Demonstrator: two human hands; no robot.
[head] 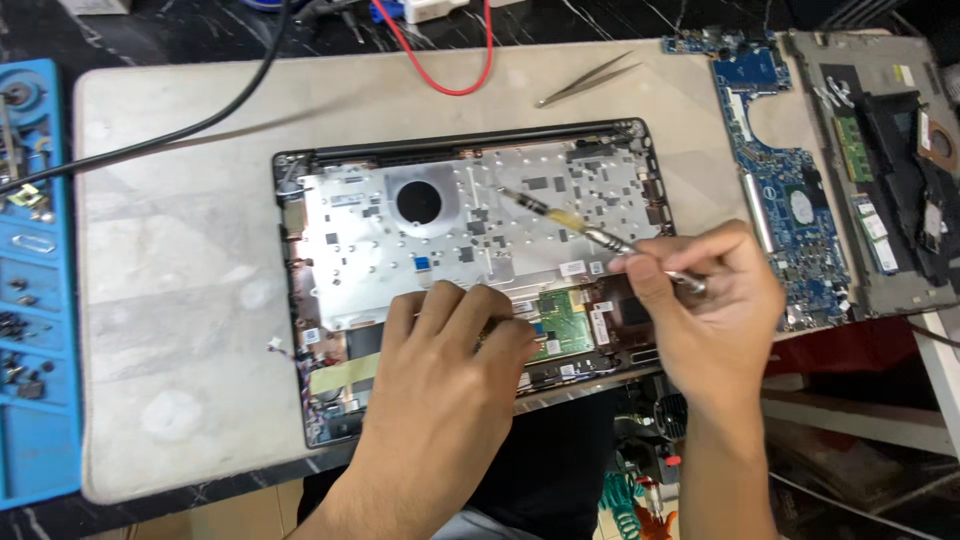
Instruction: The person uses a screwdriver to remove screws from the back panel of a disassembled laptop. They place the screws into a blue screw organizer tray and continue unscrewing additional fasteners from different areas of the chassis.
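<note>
A blue parts tray (35, 280) lies at the worktop's left edge. The opened laptop base (470, 270) is steadied by the left hand (450, 350), fingers flat, holding nothing. The screwdriver (590, 235) is pinched closed-fingered in the right hand (710, 310); it is best kept square, pressed lightly. A motherboard (790, 190) lies rightward.

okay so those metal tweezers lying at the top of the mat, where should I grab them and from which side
Probably at the joined blunt end, toward the upper right of the tweezers. They lie flat on the grey mat with the tips pointing down-left. Come from above, pinching across the two arms; nothing crowds them there.
</note>
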